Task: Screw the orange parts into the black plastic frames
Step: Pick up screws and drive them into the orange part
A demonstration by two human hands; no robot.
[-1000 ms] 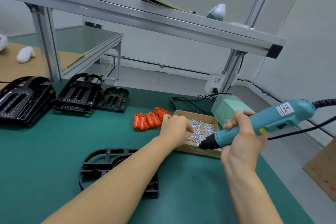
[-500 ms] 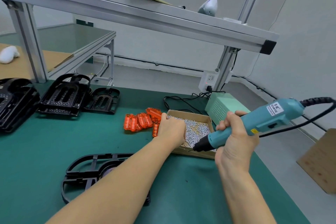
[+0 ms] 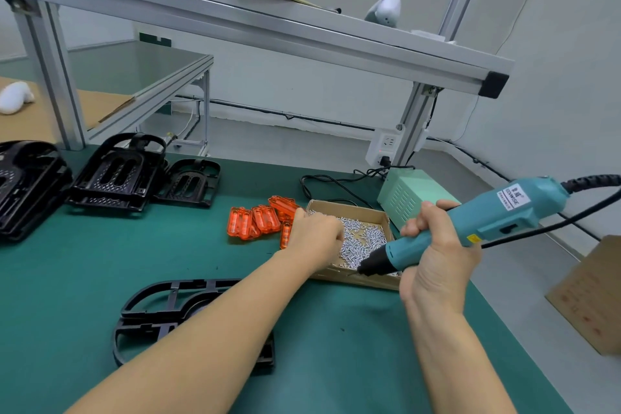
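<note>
A black plastic frame (image 3: 158, 309) lies flat on the green mat, partly under my left forearm. Several orange parts (image 3: 258, 222) sit in a loose heap beyond it. My left hand (image 3: 316, 235) reaches into a cardboard box (image 3: 349, 208) of small silver screws (image 3: 366, 239), fingers curled down among them; what they hold is hidden. My right hand (image 3: 433, 265) grips a teal electric screwdriver (image 3: 484, 218), its black tip pointing left over the box's near edge.
Stacks of black frames (image 3: 114, 175) stand at the back left. A pale green power unit (image 3: 410, 191) with cables sits behind the box. An aluminium shelf rail (image 3: 235, 23) crosses overhead. The mat's right edge drops to the floor near a cardboard sheet (image 3: 591, 296).
The view has shifted, so everything sits further left in the frame. My left hand stays in the screw box and my right hand keeps the screwdriver in the same pose.
</note>
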